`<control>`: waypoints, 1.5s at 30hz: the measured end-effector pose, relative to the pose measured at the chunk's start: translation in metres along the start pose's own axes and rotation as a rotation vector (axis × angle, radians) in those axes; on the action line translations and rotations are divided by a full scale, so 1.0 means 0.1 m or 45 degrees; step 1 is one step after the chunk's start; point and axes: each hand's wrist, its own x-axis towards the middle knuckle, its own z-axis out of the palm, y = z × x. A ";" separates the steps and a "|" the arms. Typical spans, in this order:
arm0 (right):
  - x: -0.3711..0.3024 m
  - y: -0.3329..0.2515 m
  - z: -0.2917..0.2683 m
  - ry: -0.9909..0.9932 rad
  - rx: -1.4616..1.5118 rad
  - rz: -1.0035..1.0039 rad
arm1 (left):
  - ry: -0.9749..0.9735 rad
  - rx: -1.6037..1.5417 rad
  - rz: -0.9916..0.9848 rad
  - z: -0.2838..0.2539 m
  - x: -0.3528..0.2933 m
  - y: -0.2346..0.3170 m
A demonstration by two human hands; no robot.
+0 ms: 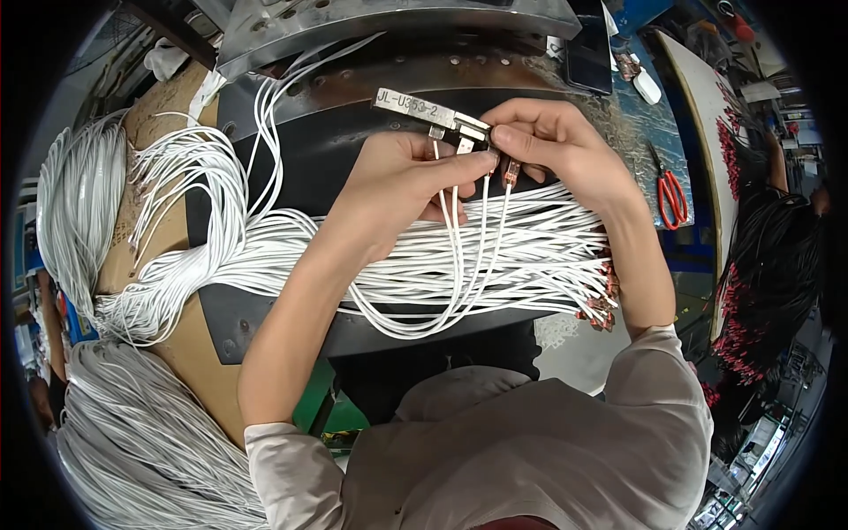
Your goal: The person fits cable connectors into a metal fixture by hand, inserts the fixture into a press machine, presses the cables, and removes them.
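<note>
A small metal block [415,107] with a printed face is held up above the black work mat. My right hand [561,150] is closed, its thumb and forefinger pinching the block's right end. My left hand [397,181] is closed under the block, its thumb pressed on a cable connector near that same end. Several white cables [457,238] hang in loops below my hands. A metal plug [465,144] sits against the block's lower side. One copper-coloured cable end [511,172] hangs below my right fingers. My fingers partly hide the contact between connectors and block.
A thick bundle of white cables [539,256] lies across the mat [225,322], more coils [84,212] to the left. A metal machine part [397,35] spans the back. Red-handled pliers [671,196] and a white computer mouse [647,87] lie right. Black cables [768,265] hang far right.
</note>
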 end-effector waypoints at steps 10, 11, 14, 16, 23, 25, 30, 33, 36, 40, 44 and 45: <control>-0.02 -0.08 0.03 -0.017 0.105 0.002 | -0.052 -0.126 0.121 -0.02 -0.02 -0.04; -0.01 -0.08 0.02 -0.018 0.104 0.001 | -0.052 -0.127 0.122 -0.02 -0.03 -0.06; 0.00 -0.06 -0.04 0.153 -0.033 0.001 | 0.039 -0.272 0.084 -0.04 -0.05 -0.08; 0.03 -0.05 -0.08 0.185 -0.035 0.001 | 0.012 -0.222 0.105 -0.03 -0.10 -0.09; 0.07 0.04 -0.13 0.209 0.049 0.002 | -0.031 -0.078 0.152 0.00 -0.12 -0.06; 0.06 0.03 -0.11 0.160 0.025 0.010 | -0.024 -0.126 0.165 0.01 -0.09 -0.08; 0.05 -0.02 -0.10 0.038 -0.049 0.003 | -0.016 -0.175 0.215 0.00 -0.07 -0.13; 0.09 -0.01 -0.19 0.005 -0.126 0.032 | -0.012 0.251 0.136 -0.15 -0.10 -0.02; 0.26 0.05 -0.36 -0.042 -0.379 -0.063 | 0.066 0.593 0.153 -0.19 -0.11 0.05; 0.47 0.02 -0.44 0.013 -1.072 -0.503 | 0.381 1.040 0.590 -0.22 -0.09 0.09; 0.83 -0.04 -0.41 0.385 -1.507 -0.762 | 0.798 1.596 1.449 -0.30 0.24 0.09; 1.01 -0.05 -0.46 0.472 -1.423 -0.596 | 0.937 1.785 1.665 -0.35 0.39 0.15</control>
